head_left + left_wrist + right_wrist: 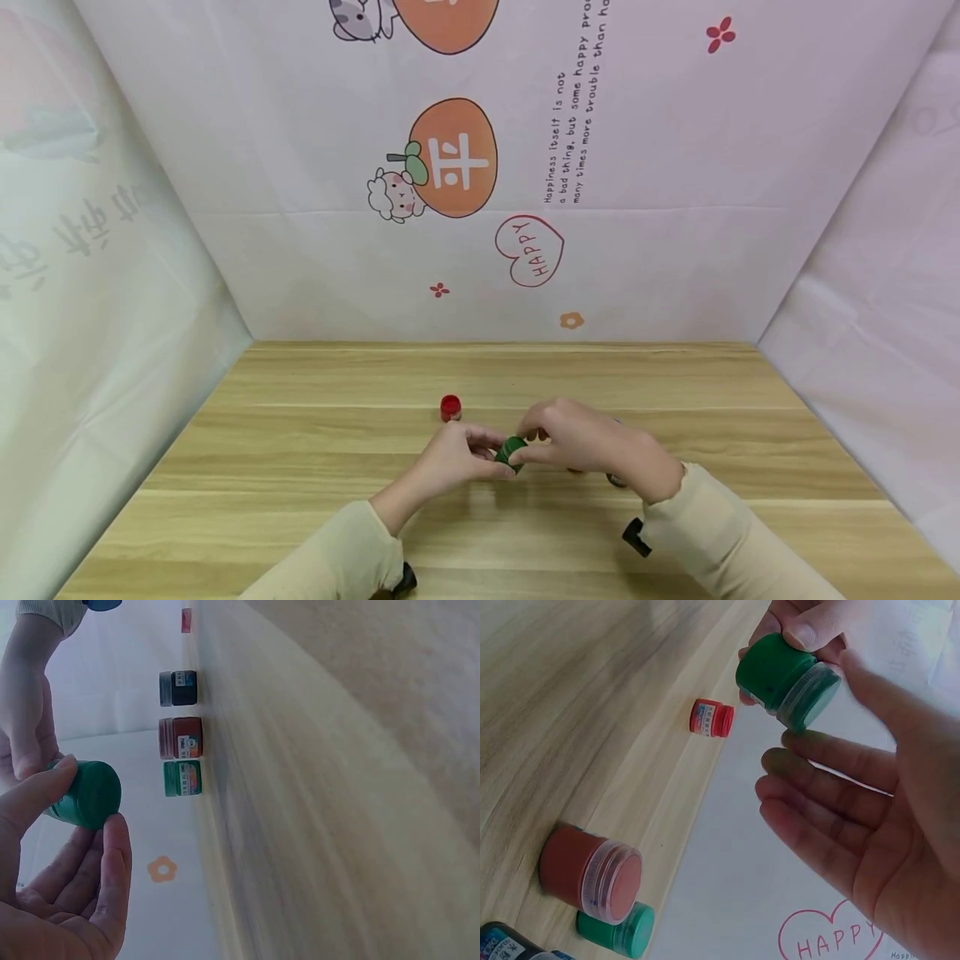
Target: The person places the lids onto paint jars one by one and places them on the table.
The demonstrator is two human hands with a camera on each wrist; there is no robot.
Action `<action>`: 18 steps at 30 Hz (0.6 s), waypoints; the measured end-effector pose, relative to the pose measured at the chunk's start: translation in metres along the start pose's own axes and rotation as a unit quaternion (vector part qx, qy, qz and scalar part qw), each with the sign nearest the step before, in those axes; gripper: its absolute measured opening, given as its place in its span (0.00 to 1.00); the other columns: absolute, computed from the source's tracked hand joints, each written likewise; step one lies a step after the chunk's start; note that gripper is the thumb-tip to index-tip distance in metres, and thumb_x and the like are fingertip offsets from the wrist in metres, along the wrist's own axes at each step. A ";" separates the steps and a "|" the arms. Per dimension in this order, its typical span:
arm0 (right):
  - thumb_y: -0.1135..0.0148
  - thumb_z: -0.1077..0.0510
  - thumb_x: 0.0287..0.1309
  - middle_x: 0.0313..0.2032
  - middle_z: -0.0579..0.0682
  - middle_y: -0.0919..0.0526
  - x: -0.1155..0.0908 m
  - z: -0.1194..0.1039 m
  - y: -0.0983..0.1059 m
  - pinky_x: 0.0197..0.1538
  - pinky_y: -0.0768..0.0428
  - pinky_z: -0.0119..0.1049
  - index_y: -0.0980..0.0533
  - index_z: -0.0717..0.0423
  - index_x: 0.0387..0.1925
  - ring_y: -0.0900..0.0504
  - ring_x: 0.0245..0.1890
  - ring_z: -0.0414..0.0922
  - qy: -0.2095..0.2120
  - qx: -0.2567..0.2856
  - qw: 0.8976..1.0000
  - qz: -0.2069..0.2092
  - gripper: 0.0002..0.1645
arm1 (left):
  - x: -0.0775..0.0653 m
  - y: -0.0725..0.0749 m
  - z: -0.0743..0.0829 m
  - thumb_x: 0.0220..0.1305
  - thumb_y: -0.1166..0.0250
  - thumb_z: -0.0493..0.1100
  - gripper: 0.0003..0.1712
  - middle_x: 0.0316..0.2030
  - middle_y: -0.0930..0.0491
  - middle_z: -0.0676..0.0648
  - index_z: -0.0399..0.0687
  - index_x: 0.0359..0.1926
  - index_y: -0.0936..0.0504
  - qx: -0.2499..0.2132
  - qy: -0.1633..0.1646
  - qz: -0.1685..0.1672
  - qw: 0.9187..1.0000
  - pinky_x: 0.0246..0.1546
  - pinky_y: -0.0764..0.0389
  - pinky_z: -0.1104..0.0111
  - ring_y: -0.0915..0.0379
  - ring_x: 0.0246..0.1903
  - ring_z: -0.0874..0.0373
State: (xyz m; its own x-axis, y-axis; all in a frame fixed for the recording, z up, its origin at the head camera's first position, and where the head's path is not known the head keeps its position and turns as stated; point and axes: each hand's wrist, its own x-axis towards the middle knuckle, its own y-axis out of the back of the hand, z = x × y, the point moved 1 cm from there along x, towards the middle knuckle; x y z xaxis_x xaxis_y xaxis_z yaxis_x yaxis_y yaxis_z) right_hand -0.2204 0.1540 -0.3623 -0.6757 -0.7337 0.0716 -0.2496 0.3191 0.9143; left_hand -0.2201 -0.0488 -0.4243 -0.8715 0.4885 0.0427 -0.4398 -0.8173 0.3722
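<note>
A green paint jar (512, 452) with a clear lid is held tilted above the table between both hands. My left hand (452, 457) pinches the jar's body between thumb and fingers, its base showing in the left wrist view. Across the clear lid (810, 697), the thumb and index finger of my right hand (581, 437) touch opposite edges. The other right fingers extend below the lid, with green smudges on some fingertips. Beyond my left hand, an uncapped red paint jar (450, 407) stands on the table.
A red-brown jar (577, 870), a second green jar (619, 930) and a black jar (506, 945) stand together on the wooden table (300, 467), mostly hidden behind my right hand in the head view. A printed white sheet (645, 275) rises at the table's back edge.
</note>
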 end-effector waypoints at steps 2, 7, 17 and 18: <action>0.34 0.45 0.53 0.39 0.39 0.20 0.000 0.001 0.001 0.35 0.25 0.29 0.19 0.49 0.43 0.24 0.32 0.36 0.012 0.002 1.000 0.000 0.18 | 0.001 0.000 0.000 0.45 0.25 0.46 0.18 0.31 0.18 0.54 0.48 0.40 0.15 -0.001 0.001 0.001 1.000 0.30 0.22 0.68 0.24 0.30 0.58; 0.32 0.55 0.52 0.41 0.40 0.20 -0.001 0.001 0.002 0.37 0.24 0.30 0.20 0.50 0.45 0.23 0.33 0.38 0.041 0.018 0.999 -0.006 0.17 | 0.002 -0.001 0.001 0.44 0.24 0.45 0.20 0.31 0.18 0.54 0.46 0.40 0.15 0.002 0.006 0.009 1.000 0.30 0.23 0.69 0.24 0.30 0.59; 0.30 0.51 0.50 0.36 0.36 0.21 -0.001 0.001 0.001 0.33 0.25 0.28 0.20 0.47 0.40 0.24 0.30 0.37 0.019 0.032 0.999 -0.011 0.14 | 0.002 -0.007 0.002 0.45 0.24 0.46 0.15 0.27 0.19 0.54 0.50 0.37 0.14 0.016 -0.011 0.000 1.000 0.27 0.24 0.70 0.26 0.27 0.61; 0.30 0.52 0.50 0.37 0.36 0.21 -0.001 0.002 0.001 0.34 0.25 0.28 0.20 0.47 0.42 0.24 0.31 0.38 0.023 0.033 0.999 -0.011 0.15 | 0.002 -0.007 0.002 0.45 0.24 0.45 0.15 0.28 0.19 0.54 0.50 0.36 0.14 0.014 -0.008 0.002 1.000 0.27 0.24 0.70 0.26 0.27 0.61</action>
State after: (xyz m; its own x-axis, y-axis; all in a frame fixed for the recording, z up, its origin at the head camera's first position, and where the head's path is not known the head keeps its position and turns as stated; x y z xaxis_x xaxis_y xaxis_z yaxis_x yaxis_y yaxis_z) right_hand -0.2209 0.1563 -0.3619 -0.6366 -0.7679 0.0711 -0.3108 0.3399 0.8876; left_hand -0.2182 -0.0416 -0.4247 -0.8699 0.4897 0.0589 -0.4295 -0.8109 0.3974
